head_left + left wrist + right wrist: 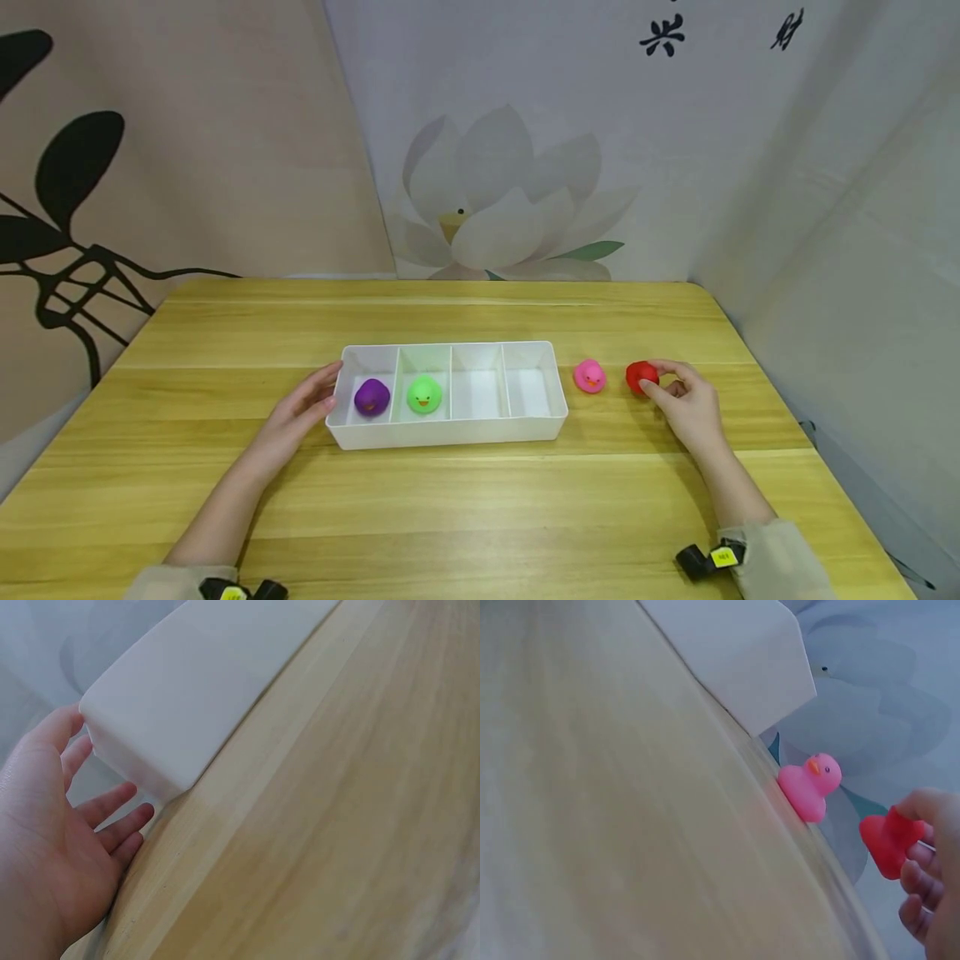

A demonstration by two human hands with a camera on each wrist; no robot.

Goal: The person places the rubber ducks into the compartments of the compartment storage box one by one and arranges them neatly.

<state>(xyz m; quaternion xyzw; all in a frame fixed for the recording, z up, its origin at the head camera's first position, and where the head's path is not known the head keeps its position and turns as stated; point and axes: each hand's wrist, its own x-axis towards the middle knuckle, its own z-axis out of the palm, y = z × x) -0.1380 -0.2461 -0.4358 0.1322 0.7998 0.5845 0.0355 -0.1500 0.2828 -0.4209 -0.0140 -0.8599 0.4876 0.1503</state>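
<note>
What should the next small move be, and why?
I'd probably carry the red duck over the pink duck into the third compartment from the left of the tray: the right hand pinches the red duck, that compartment is empty, the purple duck and green duck occupy the first two, and the left hand touches the tray.

The right hand (pixel 688 407) is partly hiding the red toy (pixel 639 377), while the head view is cropping both sleeves (pixel 783 565).
</note>
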